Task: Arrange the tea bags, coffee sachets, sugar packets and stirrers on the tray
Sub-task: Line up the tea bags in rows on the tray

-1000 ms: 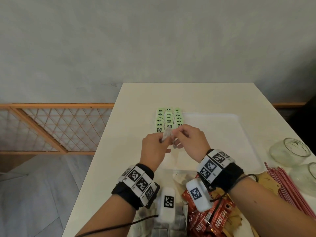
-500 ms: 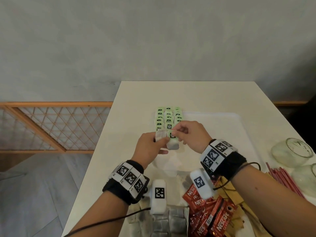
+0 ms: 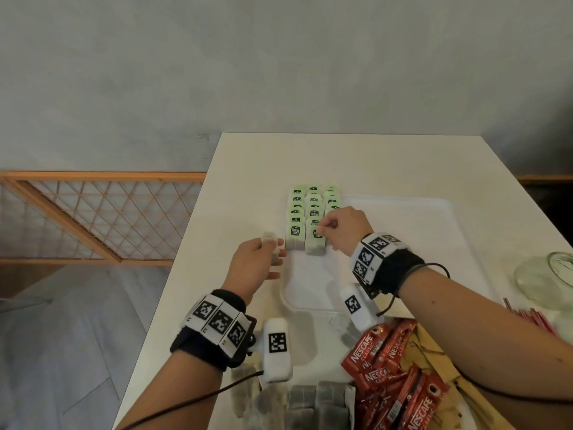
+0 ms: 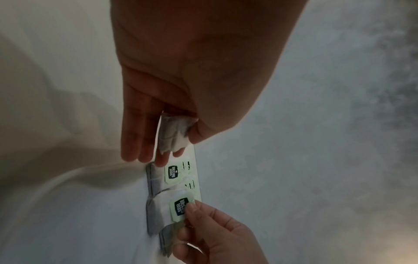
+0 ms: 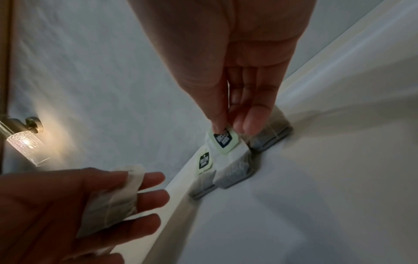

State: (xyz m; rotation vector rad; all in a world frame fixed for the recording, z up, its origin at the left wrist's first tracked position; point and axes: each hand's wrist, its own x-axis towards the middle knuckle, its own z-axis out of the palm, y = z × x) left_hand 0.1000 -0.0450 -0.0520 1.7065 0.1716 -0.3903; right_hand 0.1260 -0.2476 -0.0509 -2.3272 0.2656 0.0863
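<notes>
Green-tagged tea bags (image 3: 313, 206) lie in three columns at the far left corner of the white tray (image 3: 403, 243). My right hand (image 3: 321, 227) pinches the green tag (image 5: 222, 141) of the nearest tea bag (image 3: 314, 246) in the middle column, which rests on the tray. Just off the tray's left rim, my left hand (image 3: 274, 248) holds a loose tea bag (image 3: 269, 236) between thumb and fingers. The left wrist view shows that bag (image 4: 173, 134) in the pinch, with the other fingers straight.
Red Nescafe sachets (image 3: 390, 377), brown sugar packets (image 3: 434, 352) and loose grey tea bags (image 3: 310, 401) are piled at the near edge. Red stirrers (image 3: 533, 318) and a glass jar (image 3: 548, 274) lie right. A wooden lattice railing (image 3: 93, 218) stands past the table's left edge.
The hands have parted. My right hand has laid a tea bag at the front of the middle column. My left hand has drawn left with the other tea bag.
</notes>
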